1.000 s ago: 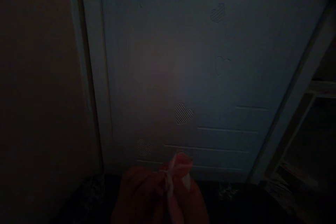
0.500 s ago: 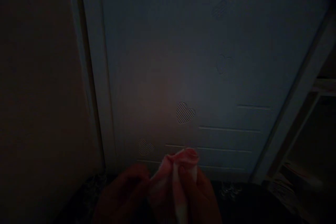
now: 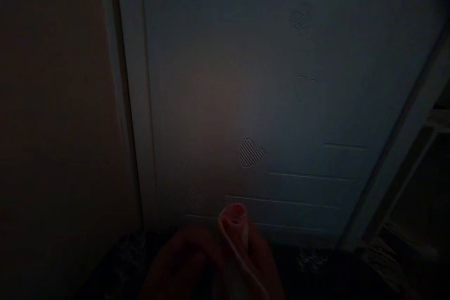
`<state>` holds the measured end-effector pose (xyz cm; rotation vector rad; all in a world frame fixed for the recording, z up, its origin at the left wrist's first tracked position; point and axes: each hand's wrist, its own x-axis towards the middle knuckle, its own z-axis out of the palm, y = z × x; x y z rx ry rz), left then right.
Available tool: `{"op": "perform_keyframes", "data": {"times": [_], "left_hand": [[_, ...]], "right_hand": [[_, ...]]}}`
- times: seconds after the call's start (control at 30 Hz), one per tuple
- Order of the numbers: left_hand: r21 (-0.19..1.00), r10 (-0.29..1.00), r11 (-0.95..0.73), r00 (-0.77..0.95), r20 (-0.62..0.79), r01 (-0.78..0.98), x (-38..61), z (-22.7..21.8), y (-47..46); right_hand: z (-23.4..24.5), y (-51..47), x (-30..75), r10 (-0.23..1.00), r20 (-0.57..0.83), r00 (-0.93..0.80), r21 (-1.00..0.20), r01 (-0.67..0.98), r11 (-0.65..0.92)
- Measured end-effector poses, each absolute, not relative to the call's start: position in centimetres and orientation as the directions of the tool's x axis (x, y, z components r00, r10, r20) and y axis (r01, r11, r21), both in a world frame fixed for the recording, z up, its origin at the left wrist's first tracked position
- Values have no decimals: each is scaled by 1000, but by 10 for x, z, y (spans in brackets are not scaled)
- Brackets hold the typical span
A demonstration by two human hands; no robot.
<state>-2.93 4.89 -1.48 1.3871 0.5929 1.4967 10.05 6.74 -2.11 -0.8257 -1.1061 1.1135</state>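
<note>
In the dim head view, a pink and white cloth (image 3: 235,234) stands up between my hands at the bottom centre, its top edge curled into a loose roll. My right hand (image 3: 262,262) is closed round the cloth's right side. On the left, my left hand (image 3: 188,255) has its fingers bent, with the tips against the cloth's left edge. Darkness hides the lower part of the cloth and much of the fingers.
A pale door-like panel (image 3: 211,103) with engraved hearts and lines fills the view ahead. To its left is a brownish surface (image 3: 56,126). Shelves with blurred items (image 3: 390,253) stand at the right. Dark patterned clothing (image 3: 130,253) shows below.
The cloth has turned and its top has become a narrower roll, slightly further left. My left hand has come in closer to it. The view has shifted a little.
</note>
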Motion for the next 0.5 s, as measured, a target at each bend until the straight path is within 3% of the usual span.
{"op": "perform_keyframes", "data": {"times": [0.07, 0.27, 0.5], "left_hand": [[892, 919, -383, 0, 394, -239, -32, -18, 56], [932, 986, -152, 13, 165, -329, -31, -16, 58], [963, 974, -212, 38, 221, -168, -29, -5, 54]], "right_hand": [[-19, 65, 101, 968, 246, 47, -937, -243, 250], [-16, 57, 102, 976, 204, 79, -952, -218, 216], [-14, 53, 102, 966, 240, 91, -953, -170, 253]]}}
